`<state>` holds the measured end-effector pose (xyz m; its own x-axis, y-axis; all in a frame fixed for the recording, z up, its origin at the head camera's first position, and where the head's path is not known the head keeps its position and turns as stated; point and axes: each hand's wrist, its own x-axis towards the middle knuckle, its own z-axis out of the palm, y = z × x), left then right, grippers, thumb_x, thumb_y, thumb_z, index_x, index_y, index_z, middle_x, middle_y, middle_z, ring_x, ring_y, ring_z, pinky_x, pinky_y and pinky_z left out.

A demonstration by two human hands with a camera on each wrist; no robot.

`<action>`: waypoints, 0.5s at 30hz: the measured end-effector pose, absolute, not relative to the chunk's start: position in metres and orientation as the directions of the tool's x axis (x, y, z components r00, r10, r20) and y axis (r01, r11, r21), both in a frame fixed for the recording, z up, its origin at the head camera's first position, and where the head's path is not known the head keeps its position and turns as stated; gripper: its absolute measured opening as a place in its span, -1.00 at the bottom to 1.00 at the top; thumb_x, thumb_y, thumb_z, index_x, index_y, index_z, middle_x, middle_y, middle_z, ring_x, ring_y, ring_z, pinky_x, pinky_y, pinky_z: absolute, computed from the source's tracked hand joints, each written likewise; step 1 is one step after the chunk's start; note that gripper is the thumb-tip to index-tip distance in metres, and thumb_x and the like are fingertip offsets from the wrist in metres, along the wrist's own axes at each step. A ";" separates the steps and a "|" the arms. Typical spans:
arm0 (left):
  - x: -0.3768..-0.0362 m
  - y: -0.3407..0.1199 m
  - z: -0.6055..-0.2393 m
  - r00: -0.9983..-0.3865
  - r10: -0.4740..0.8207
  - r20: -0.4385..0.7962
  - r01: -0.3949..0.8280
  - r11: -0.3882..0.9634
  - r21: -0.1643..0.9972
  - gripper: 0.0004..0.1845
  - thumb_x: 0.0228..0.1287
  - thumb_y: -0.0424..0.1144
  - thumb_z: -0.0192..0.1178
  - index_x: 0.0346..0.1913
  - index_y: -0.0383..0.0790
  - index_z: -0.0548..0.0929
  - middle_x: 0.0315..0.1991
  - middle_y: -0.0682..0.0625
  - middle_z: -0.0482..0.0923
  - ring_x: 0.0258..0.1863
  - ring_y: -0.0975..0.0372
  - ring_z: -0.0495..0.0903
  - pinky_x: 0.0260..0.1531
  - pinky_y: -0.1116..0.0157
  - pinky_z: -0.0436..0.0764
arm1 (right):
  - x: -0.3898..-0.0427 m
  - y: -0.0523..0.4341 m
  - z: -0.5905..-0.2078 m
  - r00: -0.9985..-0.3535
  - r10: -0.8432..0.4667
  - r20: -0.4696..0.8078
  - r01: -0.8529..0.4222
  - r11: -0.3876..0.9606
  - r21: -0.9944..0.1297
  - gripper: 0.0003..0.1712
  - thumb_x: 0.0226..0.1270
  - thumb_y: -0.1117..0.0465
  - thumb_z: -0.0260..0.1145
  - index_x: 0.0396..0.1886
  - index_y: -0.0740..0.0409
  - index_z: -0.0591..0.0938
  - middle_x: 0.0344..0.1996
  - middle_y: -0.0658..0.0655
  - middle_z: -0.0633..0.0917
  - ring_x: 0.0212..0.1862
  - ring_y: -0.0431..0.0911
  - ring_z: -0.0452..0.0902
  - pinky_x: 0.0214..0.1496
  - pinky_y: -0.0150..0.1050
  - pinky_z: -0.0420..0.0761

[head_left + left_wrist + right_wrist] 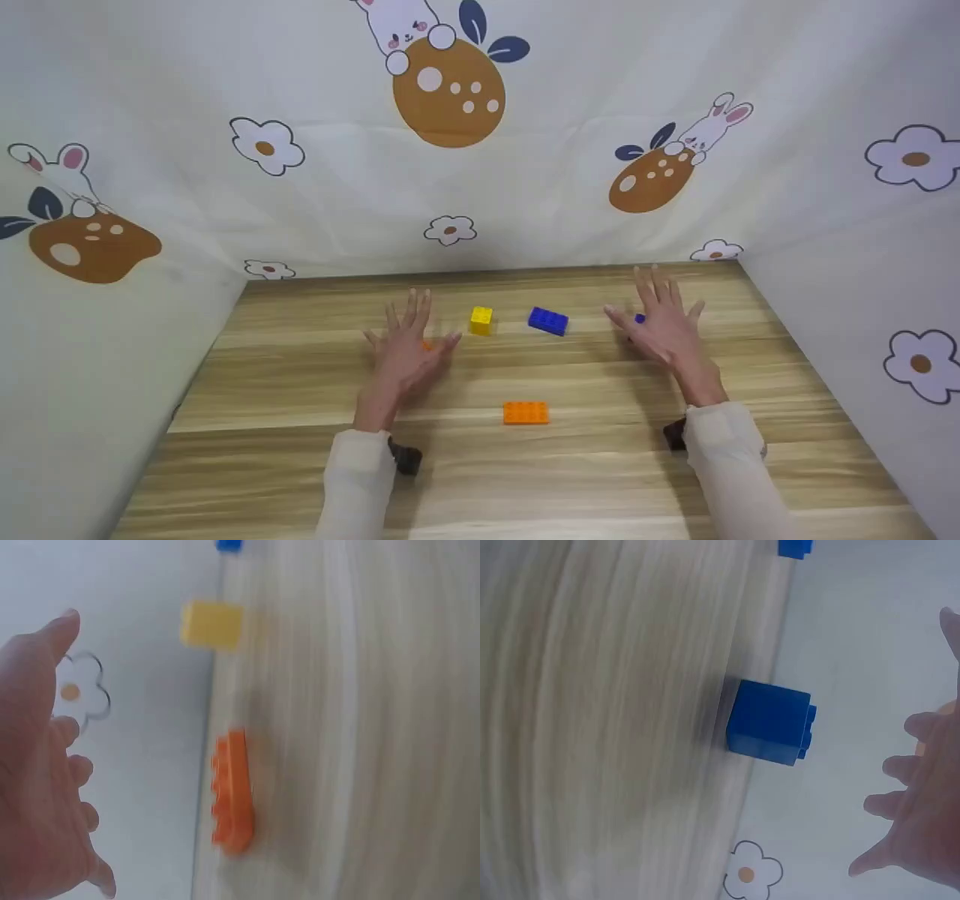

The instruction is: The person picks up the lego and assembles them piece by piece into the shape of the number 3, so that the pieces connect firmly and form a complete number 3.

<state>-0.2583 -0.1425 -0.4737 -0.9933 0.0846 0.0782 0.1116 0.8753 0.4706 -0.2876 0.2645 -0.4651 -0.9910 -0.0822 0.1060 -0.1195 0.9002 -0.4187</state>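
Both hands hover open over a wooden table (300,390), fingers spread, holding nothing. My left hand (411,339) is above a small orange brick (426,346), mostly hidden by it in the head view; the left wrist view shows that orange brick (232,791) lying free beside the hand (37,780). My right hand (664,324) is over a small blue cube (639,318), which stands untouched in the right wrist view (771,721) beside the hand (922,795). Between the hands sit a yellow cube (481,319) and a long blue brick (547,320).
A flat orange brick (526,412) lies nearer me, mid-table. A printed cloth (450,187) with rabbits and flowers walls off the back and both sides. The yellow cube (211,625) and the long blue brick (795,547) also show in the wrist views.
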 end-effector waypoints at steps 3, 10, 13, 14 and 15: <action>-0.253 -0.133 -0.474 -0.989 0.103 0.106 0.144 0.836 0.530 -0.05 0.35 0.39 -0.02 0.63 0.04 -0.09 0.65 -0.04 -0.22 0.60 -0.24 -0.33 0.31 -0.56 -0.32 | -0.283 0.265 -0.468 -0.993 -0.067 0.099 -0.106 0.877 -0.468 0.09 0.38 -0.50 -0.06 0.65 -0.02 -0.16 0.64 0.26 -0.19 0.61 0.35 -0.37 0.34 0.65 -0.46; -0.244 -0.118 -0.470 -0.983 0.145 0.115 0.184 0.703 0.687 -0.08 0.37 0.33 0.06 0.62 0.08 -0.07 0.66 0.01 -0.21 0.63 -0.14 -0.32 0.45 -0.42 -0.30 | -0.275 0.267 -0.470 -0.996 -0.033 0.079 -0.073 0.812 -0.579 0.05 0.44 -0.44 -0.06 0.65 -0.01 -0.19 0.64 0.25 -0.21 0.62 0.32 -0.40 0.39 0.60 -0.44; -0.238 -0.112 -0.470 -0.979 0.182 0.097 0.190 0.612 0.768 -0.09 0.37 0.31 0.09 0.62 0.06 -0.02 0.65 -0.01 -0.13 0.64 -0.08 -0.20 0.54 -0.26 -0.18 | -0.273 0.268 -0.466 -0.998 -0.027 0.063 -0.061 0.765 -0.641 0.04 0.46 -0.41 -0.06 0.64 0.04 -0.19 0.63 0.26 -0.24 0.62 0.30 -0.44 0.45 0.55 -0.39; -0.237 -0.111 -0.470 -0.978 0.190 0.091 0.187 0.582 0.792 -0.09 0.37 0.30 0.10 0.62 0.05 0.00 0.65 -0.01 -0.10 0.64 -0.05 -0.15 0.56 -0.21 -0.13 | -0.272 0.269 -0.464 -0.998 -0.026 0.062 -0.061 0.744 -0.666 0.04 0.47 -0.40 -0.05 0.64 0.05 -0.19 0.63 0.27 -0.26 0.62 0.30 -0.45 0.48 0.52 -0.36; -0.235 -0.109 -0.470 -0.977 0.193 0.085 0.181 0.558 0.810 -0.10 0.36 0.31 0.11 0.61 0.05 0.02 0.64 -0.01 -0.06 0.63 -0.03 -0.11 0.57 -0.17 -0.07 | -0.272 0.269 -0.462 -0.997 -0.025 0.067 -0.064 0.724 -0.687 0.03 0.48 -0.39 -0.04 0.64 0.07 -0.18 0.63 0.28 -0.26 0.62 0.29 -0.44 0.51 0.48 -0.33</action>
